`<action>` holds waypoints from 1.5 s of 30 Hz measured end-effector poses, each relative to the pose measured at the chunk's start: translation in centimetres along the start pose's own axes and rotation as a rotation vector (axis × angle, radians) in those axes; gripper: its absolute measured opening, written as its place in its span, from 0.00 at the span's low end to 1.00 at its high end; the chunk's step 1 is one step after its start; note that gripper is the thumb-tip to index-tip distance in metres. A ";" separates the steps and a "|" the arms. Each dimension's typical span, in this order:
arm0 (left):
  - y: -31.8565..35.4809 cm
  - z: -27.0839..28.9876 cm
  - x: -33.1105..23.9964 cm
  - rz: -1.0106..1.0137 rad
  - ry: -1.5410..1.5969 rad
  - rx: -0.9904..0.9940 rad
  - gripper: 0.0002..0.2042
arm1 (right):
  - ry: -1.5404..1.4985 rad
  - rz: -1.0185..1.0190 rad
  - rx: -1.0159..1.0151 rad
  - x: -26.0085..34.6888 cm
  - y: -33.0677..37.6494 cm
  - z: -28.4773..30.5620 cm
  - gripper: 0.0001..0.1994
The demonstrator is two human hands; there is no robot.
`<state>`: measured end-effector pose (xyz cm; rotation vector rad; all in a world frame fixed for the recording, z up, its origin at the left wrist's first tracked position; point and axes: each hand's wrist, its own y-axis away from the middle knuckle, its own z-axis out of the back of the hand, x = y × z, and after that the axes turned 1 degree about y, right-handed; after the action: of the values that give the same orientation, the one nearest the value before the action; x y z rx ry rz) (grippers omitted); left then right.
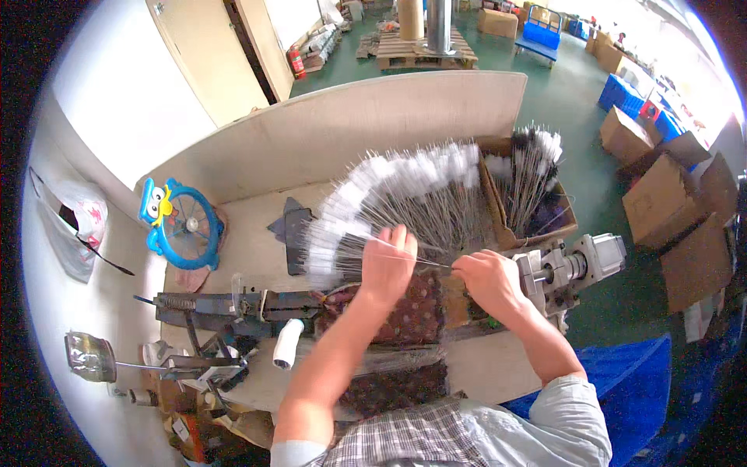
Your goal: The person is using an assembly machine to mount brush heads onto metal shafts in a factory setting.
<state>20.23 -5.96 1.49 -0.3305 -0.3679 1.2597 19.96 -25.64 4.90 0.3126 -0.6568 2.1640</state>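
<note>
A large fan-shaped pile of thin wire-stemmed brushes with white bristle heads [397, 175] lies on the workbench. At its near edge, my left hand [389, 261] is closed around a thin wire stem [433, 263]. My right hand [490, 282] pinches the same stem at its right end, with fingertips together. Whether this stem carries a bristle head is hard to make out among the pile. Right beside my right hand stands a silver metal machine [537, 276] with a motor. Below my hands a dark red patterned cloth [412, 311] covers part of the bench.
An open cardboard box [562, 222] holds black and white brushes at the back right. On the left are a blue toy-shaped fan [187, 226], a dark metal rail [210, 307] and a white tube [288, 342]. A blue bin [630, 389] sits lower right; a raised panel [373, 109] borders the back.
</note>
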 end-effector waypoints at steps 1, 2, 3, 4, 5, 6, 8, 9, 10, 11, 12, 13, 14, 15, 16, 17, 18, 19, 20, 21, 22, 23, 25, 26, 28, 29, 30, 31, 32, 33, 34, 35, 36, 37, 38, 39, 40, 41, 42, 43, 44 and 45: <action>-1.0 0.4 0.4 0.012 -0.008 -0.036 0.07 | 0.046 -0.057 0.138 0.0 -0.1 0.1 0.05; -1.6 0.7 0.8 0.010 -0.021 -0.086 0.10 | 0.031 -0.020 0.060 -0.1 0.0 0.4 0.05; -1.1 1.1 1.1 0.020 0.006 -0.144 0.13 | -0.044 0.019 0.143 -0.3 0.2 1.1 0.05; -0.1 1.6 1.2 0.042 0.032 -0.110 0.16 | -0.103 0.030 0.243 -0.4 0.5 1.8 0.05; 1.7 2.1 1.1 0.077 0.110 -0.145 0.15 | -0.098 0.040 0.238 -0.1 0.4 1.9 0.05; 4.3 2.6 0.7 0.163 0.269 -0.049 0.14 | -0.145 0.048 0.201 0.3 0.1 1.7 0.05; 9.3 3.3 -0.5 0.220 0.447 0.000 0.12 | -0.226 0.272 0.138 1.6 -1.1 0.4 0.05; 11.5 3.7 -0.9 0.263 0.509 0.057 0.12 | -0.256 0.368 0.124 2.4 -1.8 -0.7 0.04; 13.2 4.1 -1.2 0.272 0.510 0.049 0.12 | -0.274 0.466 0.134 3.5 -2.4 -2.0 0.05; 14.6 4.6 -1.5 0.345 0.578 0.047 0.12 | -0.339 0.478 0.146 4.8 -3.0 -3.4 0.05; 16.0 5.2 -1.6 0.422 0.643 0.039 0.12 | -0.413 0.523 0.131 6.2 -3.6 -4.8 0.06; 17.0 5.8 -1.6 0.439 0.630 0.032 0.12 | -0.439 0.526 0.157 7.3 -4.1 -6.0 0.06; 17.7 6.3 -1.3 0.630 0.748 0.081 0.11 | -0.447 0.545 0.165 8.3 -4.5 -7.0 0.06; 18.4 6.7 -1.0 0.840 0.869 0.138 0.10 | -0.426 0.496 0.155 9.1 -4.9 -7.8 0.05; 19.0 7.0 -0.5 0.830 0.865 0.118 0.10 | -0.383 0.434 0.162 9.9 -5.2 -8.6 0.04; 19.6 7.3 0.0 1.039 1.119 0.042 0.10 | -0.337 0.430 0.157 10.5 -5.4 -9.3 0.03; 20.1 7.4 0.6 1.282 1.362 -0.014 0.10 | -0.370 0.456 0.119 11.0 -5.5 -9.9 0.03; 20.6 7.4 1.3 1.319 1.439 -0.099 0.10 | -0.315 0.442 0.110 11.4 -5.6 -10.3 0.03; 21.0 7.4 1.9 1.287 1.449 -0.145 0.10 | -0.227 0.413 0.150 11.6 -5.6 -10.7 0.03; 21.3 7.3 2.5 1.350 1.593 -0.248 0.13 | -0.247 0.431 0.100 11.8 -5.7 -11.0 0.03; 21.4 7.2 3.0 1.391 1.769 -0.347 0.16 | -0.220 0.451 0.095 11.9 -5.7 -11.3 0.03; 21.2 7.0 3.3 1.397 1.719 -0.362 0.24 | -0.164 0.455 0.131 12.0 -5.6 -11.5 0.03; 20.6 6.6 3.4 1.355 1.899 -0.338 0.24 | -0.197 0.456 0.084 12.1 -5.5 -11.6 0.03; 20.1 6.2 3.4 1.292 2.064 -0.344 0.23 | -0.191 0.434 0.083 12.2 -5.5 -11.6 0.03; 18.9 5.2 3.2 1.181 1.762 -0.163 0.23 | -0.239 0.430 0.077 12.4 -5.4 -11.5 0.03; 18.5 4.9 3.1 1.169 1.310 -0.018 0.24 | -0.222 0.428 0.102 12.5 -5.5 -11.4 0.03; 18.3 4.5 3.3 1.101 0.900 0.224 0.24 | -0.182 0.419 0.142 12.5 -5.4 -11.2 0.03; 18.3 4.3 3.4 1.115 1.061 0.127 0.26 | -0.179 0.411 0.152 12.7 -5.4 -11.1 0.03; 18.3 4.1 3.7 1.106 1.054 0.131 0.26 | -0.215 0.419 0.110 12.7 -5.5 -10.9 0.03; 18.5 4.0 3.8 1.049 0.933 0.149 0.25 | -0.206 0.443 0.122 12.7 -5.3 -10.6 0.02; 18.7 3.9 3.9 0.995 0.801 0.144 0.24 | -0.150 0.441 0.190 12.6 -5.2 -10.4 0.02; 18.8 4.0 3.8 0.990 0.800 0.164 0.24 | -0.208 0.472 0.128 12.5 -5.1 -10.0 0.02; 18.8 4.0 3.6 1.057 0.991 0.122 0.22 | -0.230 0.481 0.062 12.2 -4.7 -9.6 0.03; 18.8 4.0 3.2 1.111 1.201 0.111 0.20 | -0.247 0.476 0.010 11.9 -4.3 -9.1 0.05; 18.6 4.0 2.7 1.115 1.175 0.095 0.20 | -0.259 0.476 -0.011 11.4 -3.6 -8.6 0.05; 18.3 4.0 2.1 1.132 1.306 -0.014 0.16 | -0.278 0.483 -0.023 10.8 -2.8 -8.0 0.05; 18.0 3.8 1.4 1.096 1.467 -0.137 0.13 | -0.298 0.490 -0.028 10.1 -2.2 -7.6 0.05; 17.6 3.7 0.8 1.153 1.574 -0.185 0.09 | -0.336 0.502 -0.027 9.4 -1.4 -7.4 0.05; 17.1 3.5 0.3 1.177 1.555 -0.131 0.09 | -0.335 0.508 -0.056 8.7 -0.5 -7.3 0.05; 16.8 3.2 -0.3 1.208 1.807 -0.261 0.07 | -0.347 0.466 0.058 8.2 0.4 -7.5 0.05; 16.4 3.0 -0.6 1.194 2.088 -0.386 0.06 | -0.361 0.424 0.173 7.7 1.1 -7.9 0.05; 16.1 2.8 -0.7 1.214 1.780 -0.305 0.06 | -0.313 0.443 0.230 7.3 1.3 -8.8 0.07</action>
<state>4.99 -2.14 -3.14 -1.9075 1.3833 1.4819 14.48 -16.69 0.29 0.6941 -0.6989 2.6518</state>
